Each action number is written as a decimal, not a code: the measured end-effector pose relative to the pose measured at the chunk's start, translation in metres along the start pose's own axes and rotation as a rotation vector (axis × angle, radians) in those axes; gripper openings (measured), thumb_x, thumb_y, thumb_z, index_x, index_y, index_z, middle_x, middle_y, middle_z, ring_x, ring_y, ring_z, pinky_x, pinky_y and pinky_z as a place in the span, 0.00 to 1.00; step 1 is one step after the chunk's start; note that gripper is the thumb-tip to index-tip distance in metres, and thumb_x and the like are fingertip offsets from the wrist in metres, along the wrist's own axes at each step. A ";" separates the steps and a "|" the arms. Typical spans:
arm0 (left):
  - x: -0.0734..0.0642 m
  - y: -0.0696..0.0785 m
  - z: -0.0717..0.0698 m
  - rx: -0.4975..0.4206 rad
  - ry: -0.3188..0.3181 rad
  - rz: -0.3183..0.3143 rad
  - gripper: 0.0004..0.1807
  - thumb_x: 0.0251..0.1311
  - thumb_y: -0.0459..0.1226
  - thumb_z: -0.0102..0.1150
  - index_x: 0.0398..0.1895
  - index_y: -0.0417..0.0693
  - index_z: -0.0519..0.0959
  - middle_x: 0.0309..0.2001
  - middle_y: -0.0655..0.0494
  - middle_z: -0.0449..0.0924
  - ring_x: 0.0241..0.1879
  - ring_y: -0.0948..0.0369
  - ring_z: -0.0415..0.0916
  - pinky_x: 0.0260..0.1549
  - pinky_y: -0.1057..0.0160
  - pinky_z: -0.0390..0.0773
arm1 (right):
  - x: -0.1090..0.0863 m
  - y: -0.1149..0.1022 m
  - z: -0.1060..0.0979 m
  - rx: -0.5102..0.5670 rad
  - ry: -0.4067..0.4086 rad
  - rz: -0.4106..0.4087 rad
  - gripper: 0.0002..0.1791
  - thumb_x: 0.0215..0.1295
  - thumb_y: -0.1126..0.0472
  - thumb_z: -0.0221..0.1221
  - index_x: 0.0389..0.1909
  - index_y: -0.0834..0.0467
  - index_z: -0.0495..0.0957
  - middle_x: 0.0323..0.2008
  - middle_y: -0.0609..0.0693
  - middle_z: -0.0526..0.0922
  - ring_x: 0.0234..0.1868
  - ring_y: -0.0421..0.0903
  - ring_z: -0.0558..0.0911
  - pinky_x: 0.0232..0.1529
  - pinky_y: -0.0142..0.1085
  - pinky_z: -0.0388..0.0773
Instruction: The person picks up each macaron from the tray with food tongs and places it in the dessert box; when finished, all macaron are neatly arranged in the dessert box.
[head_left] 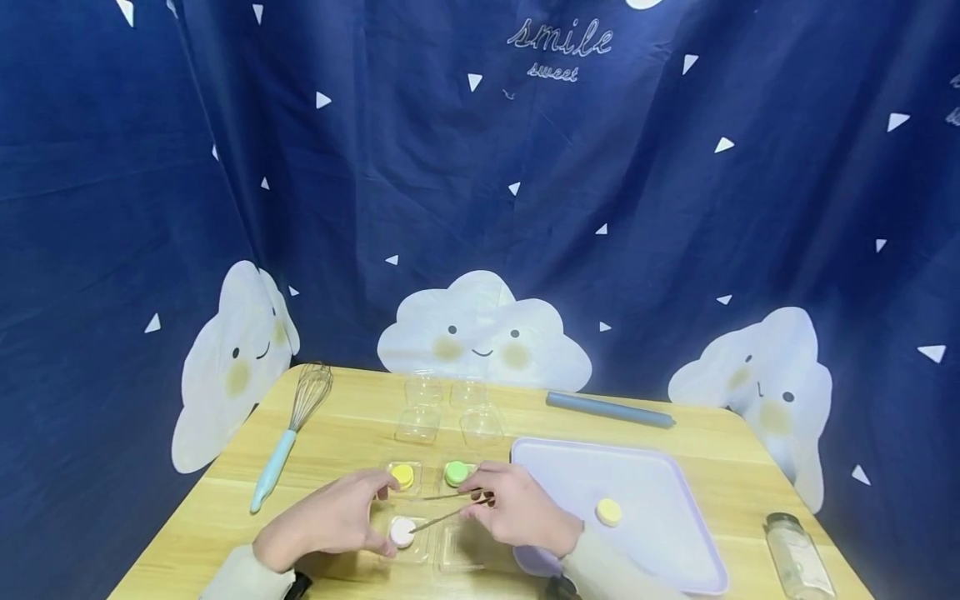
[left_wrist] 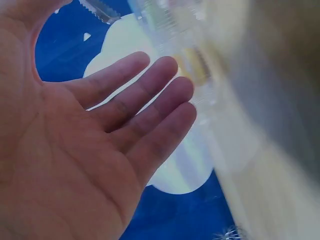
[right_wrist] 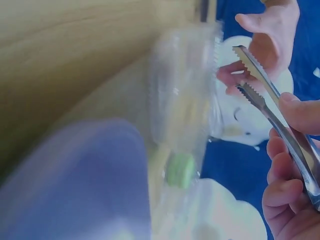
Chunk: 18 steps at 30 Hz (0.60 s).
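My right hand (head_left: 517, 504) grips a pair of metal tongs (right_wrist: 270, 100), whose serrated arms stand apart and point toward my left hand. In the head view one arm of the tongs reaches to a white macaron (head_left: 402, 532) in a clear plastic box. My left hand (head_left: 337, 515) is spread beside that macaron, its fingers nearly straight in the left wrist view; whether it touches the box I cannot tell. Just beyond the hands, a yellow macaron (head_left: 402, 475) and a green macaron (head_left: 457, 473) sit in clear compartments. A fourth clear compartment (head_left: 461, 546) holds no macaron.
A lilac tray (head_left: 645, 475) at the right bears a pale yellow macaron (head_left: 608, 512). Clear lids (head_left: 417, 423) stand behind the boxes. A whisk (head_left: 285, 442) lies left, a grey-blue rod (head_left: 609, 409) at the back, and a dark-capped jar (head_left: 798, 557) at the right edge.
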<state>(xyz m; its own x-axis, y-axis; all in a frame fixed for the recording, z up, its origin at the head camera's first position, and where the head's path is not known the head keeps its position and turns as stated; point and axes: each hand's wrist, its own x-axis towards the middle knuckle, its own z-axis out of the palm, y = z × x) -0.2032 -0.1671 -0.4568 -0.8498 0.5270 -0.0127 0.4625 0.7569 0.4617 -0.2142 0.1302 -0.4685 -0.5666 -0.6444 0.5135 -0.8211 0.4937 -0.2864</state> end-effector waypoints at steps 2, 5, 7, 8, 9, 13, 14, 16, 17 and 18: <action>0.001 0.005 -0.005 -0.004 0.031 -0.010 0.49 0.37 0.65 0.77 0.62 0.50 0.76 0.52 0.57 0.81 0.47 0.58 0.79 0.45 0.51 0.84 | -0.003 0.002 -0.008 0.002 0.041 0.013 0.13 0.54 0.58 0.74 0.41 0.56 0.87 0.32 0.44 0.86 0.31 0.32 0.81 0.34 0.14 0.75; 0.008 0.015 -0.011 0.006 0.079 0.008 0.51 0.39 0.70 0.72 0.66 0.54 0.74 0.61 0.56 0.78 0.57 0.54 0.79 0.54 0.45 0.82 | -0.009 0.008 -0.020 -0.001 0.097 0.074 0.13 0.54 0.57 0.74 0.41 0.55 0.87 0.32 0.42 0.86 0.32 0.33 0.81 0.36 0.19 0.78; 0.015 0.021 -0.012 0.004 0.103 0.032 0.53 0.39 0.72 0.69 0.69 0.56 0.72 0.66 0.56 0.75 0.65 0.51 0.74 0.61 0.43 0.79 | -0.013 0.014 -0.029 0.012 0.135 0.130 0.13 0.54 0.59 0.74 0.40 0.55 0.87 0.32 0.41 0.85 0.32 0.32 0.80 0.35 0.21 0.79; 0.018 0.023 -0.012 0.004 0.109 0.046 0.54 0.39 0.73 0.69 0.69 0.57 0.71 0.68 0.55 0.74 0.66 0.50 0.73 0.62 0.42 0.78 | -0.016 0.016 -0.033 0.022 0.155 0.154 0.13 0.53 0.59 0.74 0.40 0.55 0.88 0.31 0.41 0.85 0.31 0.31 0.79 0.34 0.22 0.79; 0.022 0.026 -0.011 0.006 0.110 0.058 0.55 0.39 0.74 0.68 0.70 0.57 0.71 0.69 0.54 0.73 0.68 0.50 0.72 0.64 0.42 0.76 | -0.019 0.019 -0.038 0.033 0.176 0.179 0.13 0.53 0.60 0.75 0.40 0.55 0.88 0.30 0.41 0.85 0.30 0.30 0.79 0.33 0.23 0.80; 0.035 0.035 -0.002 -0.006 0.085 0.100 0.54 0.39 0.70 0.72 0.70 0.54 0.71 0.69 0.52 0.73 0.69 0.48 0.70 0.67 0.41 0.73 | -0.033 0.030 -0.055 0.061 0.245 0.293 0.14 0.51 0.62 0.76 0.40 0.54 0.88 0.29 0.39 0.85 0.29 0.28 0.78 0.31 0.25 0.81; 0.037 0.036 0.001 0.005 0.075 0.108 0.54 0.39 0.69 0.73 0.70 0.54 0.71 0.69 0.52 0.73 0.69 0.48 0.70 0.67 0.41 0.73 | -0.037 0.032 -0.059 0.066 0.256 0.335 0.13 0.51 0.61 0.76 0.40 0.52 0.88 0.30 0.38 0.85 0.30 0.28 0.79 0.32 0.26 0.82; 0.041 0.040 0.007 0.019 0.051 0.123 0.54 0.39 0.66 0.75 0.70 0.51 0.71 0.68 0.51 0.74 0.68 0.47 0.71 0.67 0.41 0.73 | -0.047 0.037 -0.068 0.072 0.273 0.425 0.13 0.52 0.61 0.75 0.40 0.49 0.88 0.32 0.36 0.86 0.31 0.28 0.81 0.34 0.27 0.84; 0.042 0.041 0.010 0.029 0.039 0.126 0.55 0.38 0.66 0.76 0.70 0.50 0.71 0.68 0.51 0.74 0.67 0.47 0.71 0.66 0.41 0.74 | -0.052 0.039 -0.073 0.076 0.277 0.467 0.13 0.52 0.61 0.75 0.40 0.48 0.88 0.32 0.36 0.86 0.32 0.29 0.82 0.36 0.28 0.85; 0.043 0.042 0.014 0.041 0.029 0.126 0.55 0.38 0.65 0.76 0.70 0.50 0.71 0.68 0.50 0.74 0.68 0.47 0.71 0.67 0.40 0.73 | -0.058 0.042 -0.077 0.074 0.280 0.503 0.13 0.53 0.61 0.75 0.40 0.47 0.88 0.33 0.36 0.87 0.34 0.29 0.83 0.38 0.28 0.85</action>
<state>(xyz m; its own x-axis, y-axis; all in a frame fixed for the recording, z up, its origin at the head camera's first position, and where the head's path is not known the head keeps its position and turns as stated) -0.2170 -0.1074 -0.4500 -0.7907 0.6084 0.0690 0.5759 0.7008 0.4210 -0.2110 0.2333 -0.4479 -0.8568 -0.1574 0.4909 -0.4641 0.6504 -0.6014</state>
